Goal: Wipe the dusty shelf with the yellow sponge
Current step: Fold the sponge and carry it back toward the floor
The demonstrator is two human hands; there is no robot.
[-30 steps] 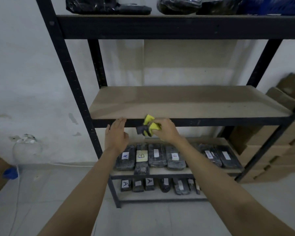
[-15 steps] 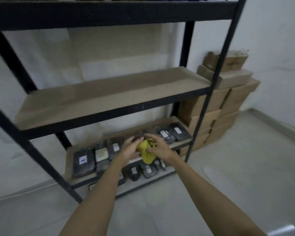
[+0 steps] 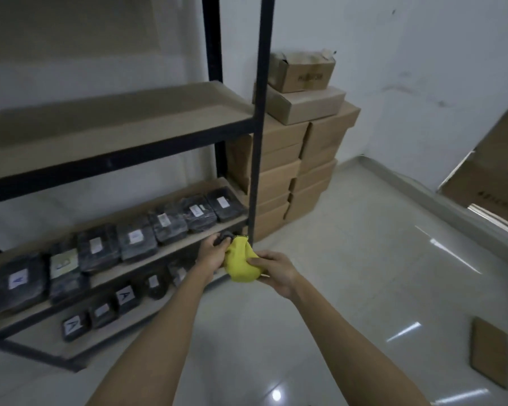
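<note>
A glossy pale tiled floor (image 3: 364,259) is seen across the right of the view, marked by bright streaks of reflected light. A tall rack of black metal uprights and rails is set against the white wall; its bare middle shelf (image 3: 115,124), a flat brown board with a matt, dull surface, is framed by a black front rail. Beside the rack's right end, a stack of plain brown cardboard boxes (image 3: 299,148) is piled against the wall, with a smaller box with torn flaps on top. On the lower shelves, rows of dark, plastic-wrapped rectangular packets (image 3: 135,238) are laid side by side, each bearing a white label, some marked with the letter A. A flat brown cardboard piece (image 3: 489,358) is seen lying on the floor at lower right.

The yellow sponge (image 3: 242,263) is held in the air in front of the rack's right front upright, well below the middle shelf and apart from it. It is seen bunched into a soft, rounded, bright yellow lump with a dark grey part at its upper end. That dark end is gripped by the curled fingers of the left hand (image 3: 213,254), while the yellow body is pinched from the right between the thumb and curled fingers of the right hand (image 3: 276,272).
</note>
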